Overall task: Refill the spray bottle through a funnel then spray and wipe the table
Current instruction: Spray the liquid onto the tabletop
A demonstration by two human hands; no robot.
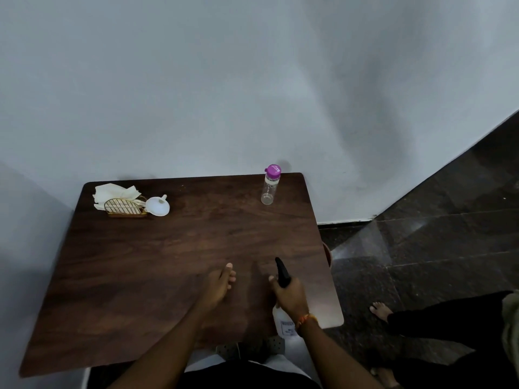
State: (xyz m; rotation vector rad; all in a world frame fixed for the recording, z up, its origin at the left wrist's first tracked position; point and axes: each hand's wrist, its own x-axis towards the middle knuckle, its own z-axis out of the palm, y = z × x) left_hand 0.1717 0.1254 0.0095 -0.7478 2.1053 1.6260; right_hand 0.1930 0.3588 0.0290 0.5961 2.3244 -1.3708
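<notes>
My right hand (290, 294) grips the neck of a white spray bottle (285, 322) with a black nozzle (281, 272) that points away from me over the dark wooden table (157, 265). Just left of it, my left hand (220, 282) hovers above the tabletop with relaxed fingers and holds nothing. A white funnel (158, 205) lies on its side at the far left. Beside it a gold wire holder (125, 207) carries white napkins (115, 193). A clear bottle with a purple cap (270, 185) stands at the far right edge.
A grey wall runs close behind the table. Dark tiled floor lies to the right, where another person's bare foot (380, 310) and dark-clad leg stand near the table's corner. A round brown object (327, 252) shows under the right edge.
</notes>
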